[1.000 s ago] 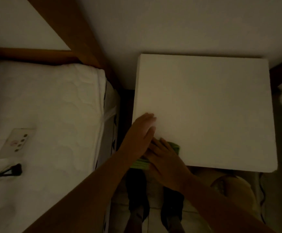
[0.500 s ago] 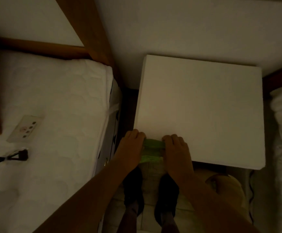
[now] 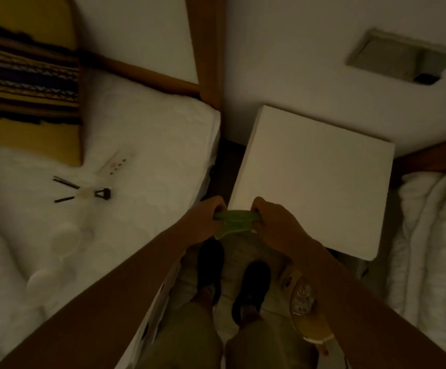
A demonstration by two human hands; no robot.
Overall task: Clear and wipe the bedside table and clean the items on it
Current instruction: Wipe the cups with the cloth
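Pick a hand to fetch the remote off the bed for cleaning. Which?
Left. The left hand is nearer the remote on the bed; the right hand can keep the green cloth.

We are looking at a smooth, matt white table (image 3: 320, 182). Our hands are gripping a soft green cloth (image 3: 232, 222), which is creasing. The bed (image 3: 147, 145) is showing quilted white fabric, its frame (image 3: 206, 49) plain brown wood. A striped woven cushion (image 3: 24, 73) is looking coarse. The wall (image 3: 296, 49) is reading matt.
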